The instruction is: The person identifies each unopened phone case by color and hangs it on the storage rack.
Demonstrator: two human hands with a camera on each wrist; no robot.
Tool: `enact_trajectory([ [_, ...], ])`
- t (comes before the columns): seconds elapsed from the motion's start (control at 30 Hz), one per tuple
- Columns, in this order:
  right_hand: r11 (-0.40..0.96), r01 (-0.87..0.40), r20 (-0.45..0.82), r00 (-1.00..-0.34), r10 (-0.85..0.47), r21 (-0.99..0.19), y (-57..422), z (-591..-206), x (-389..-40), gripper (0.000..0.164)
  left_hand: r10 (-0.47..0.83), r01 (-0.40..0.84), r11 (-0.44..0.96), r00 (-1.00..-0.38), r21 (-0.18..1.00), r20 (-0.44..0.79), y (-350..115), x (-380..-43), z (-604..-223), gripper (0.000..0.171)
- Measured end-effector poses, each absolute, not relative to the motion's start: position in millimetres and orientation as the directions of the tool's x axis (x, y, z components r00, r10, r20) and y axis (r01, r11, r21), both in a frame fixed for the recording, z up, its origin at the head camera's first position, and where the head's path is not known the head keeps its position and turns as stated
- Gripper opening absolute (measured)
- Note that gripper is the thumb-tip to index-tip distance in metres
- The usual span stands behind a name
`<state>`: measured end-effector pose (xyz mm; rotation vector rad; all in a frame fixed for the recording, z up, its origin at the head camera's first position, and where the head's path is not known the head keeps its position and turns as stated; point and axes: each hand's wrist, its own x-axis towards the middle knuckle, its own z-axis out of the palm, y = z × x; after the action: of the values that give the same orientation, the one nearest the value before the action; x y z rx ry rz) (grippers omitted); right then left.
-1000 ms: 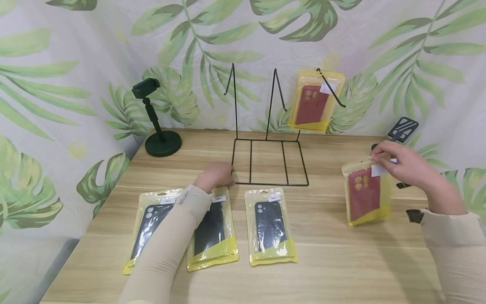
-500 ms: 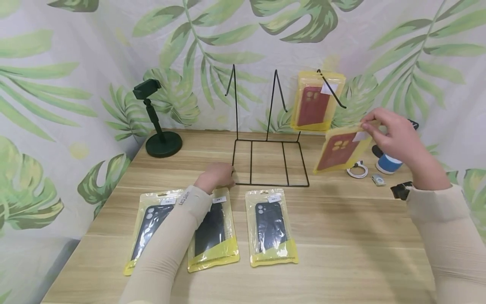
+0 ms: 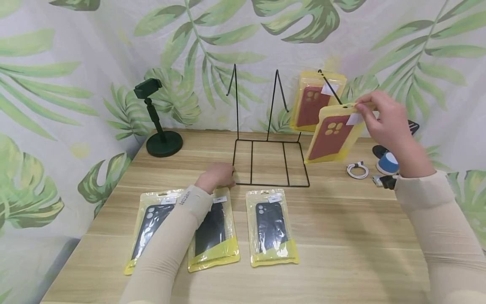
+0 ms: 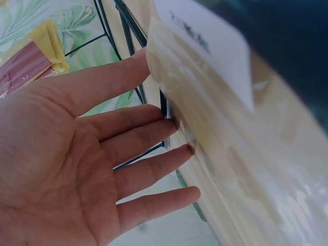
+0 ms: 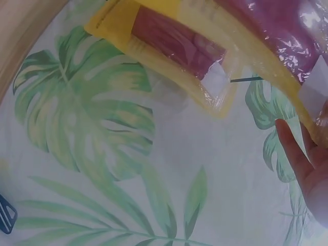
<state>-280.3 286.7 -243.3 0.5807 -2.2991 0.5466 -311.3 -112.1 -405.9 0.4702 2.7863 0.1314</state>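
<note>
My right hand (image 3: 386, 118) pinches the top edge of a yellow, clear-fronted bag with a red phone case (image 3: 330, 135) inside. The bag hangs upright off the table, its top hole right at the tip of the rack's right hook. Further back on that hook, another bagged red phone case (image 3: 312, 105) hangs. My left hand (image 3: 216, 176) rests at the front left corner of the black wire rack (image 3: 273, 184); in the left wrist view its fingers (image 4: 148, 171) are straight and spread, tips against the base. Bagged black phone cases (image 3: 271, 223) lie flat before the rack, partly under my left arm.
A dark green phone stand (image 3: 164, 143) stands at the back left. At the right lie a coiled white cable (image 3: 357, 170), a blue and white round item (image 3: 387, 164) and a black holder (image 3: 413, 126). A leaf-print cloth (image 3: 212, 33) hangs behind the table.
My right hand has lifted the bagged red phone case from the right side of the table, up and leftward to the tip of the right hook. My left hand has stayed at the rack's corner.
</note>
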Motion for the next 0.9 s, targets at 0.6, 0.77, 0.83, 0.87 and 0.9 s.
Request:
enact_trajectory([
  [0.6, 0.864, -0.405, 0.586, -0.793, -0.168, -0.300, 275, -247, -305, 0.032, 0.326, 0.299, 0.945, -0.903, 0.133, -0.281, -113, -310, -406, 0.037],
  [0.77, 0.868, -0.351, 0.543, -0.832, -0.116, -0.352, 270, -246, -317, 0.037, 0.324, 0.299, 0.945, -0.903, 0.129, -0.283, -112, -310, -405, 0.035],
  [0.83, 0.871, -0.333, 0.530, -0.842, -0.103, -0.360, 267, -244, -322, 0.038, 0.323, 0.298, 0.946, -0.903, 0.131, -0.283, -112, -310, -405, 0.035],
  [0.87, 0.875, -0.321, 0.524, -0.847, -0.095, -0.361, 265, -243, -325, 0.038, 0.324, 0.298, 0.945, -0.903, 0.132, -0.282, -112, -310, -405, 0.034],
  [0.9, 0.879, -0.310, 0.518, -0.851, -0.087, -0.362, 264, -242, -328, 0.039, 0.323, 0.296, 0.945, -0.903, 0.136, -0.282, -112, -310, -404, 0.034],
])
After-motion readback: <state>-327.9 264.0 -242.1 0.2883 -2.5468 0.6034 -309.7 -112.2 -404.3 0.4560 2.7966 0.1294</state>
